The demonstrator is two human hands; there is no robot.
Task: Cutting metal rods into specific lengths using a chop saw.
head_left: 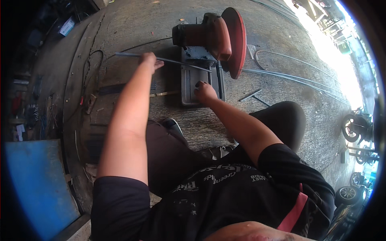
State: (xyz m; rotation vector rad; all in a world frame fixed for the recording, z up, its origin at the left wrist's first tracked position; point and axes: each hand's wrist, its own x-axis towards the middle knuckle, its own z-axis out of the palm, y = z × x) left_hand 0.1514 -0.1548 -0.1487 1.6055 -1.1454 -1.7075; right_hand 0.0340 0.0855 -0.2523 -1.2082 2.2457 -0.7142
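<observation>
A cut-off saw (pixel 201 34) with a red body and a large red disc guard (pixel 237 42) stands on the floor in front of me. Its grey metal base (pixel 188 86) points toward me. A thin grey metal rod (pixel 177 62) lies across that base, reaching out to the left. My left hand (pixel 148 60) grips the rod left of the saw, some fingers partly stretched. At the near end of the base, my right hand (pixel 206 94) curls round a dark clamp handle (pixel 200 83), mostly covered by the fingers.
Long thin rods (pixel 293 78) stretch over the floor to the right. Short cut pieces (pixel 250 95) lie right of the base. A black cable (pixel 136 45) runs left from the saw. A blue panel (pixel 38 180) is at lower left; motorcycles (pixel 354 127) stand far right.
</observation>
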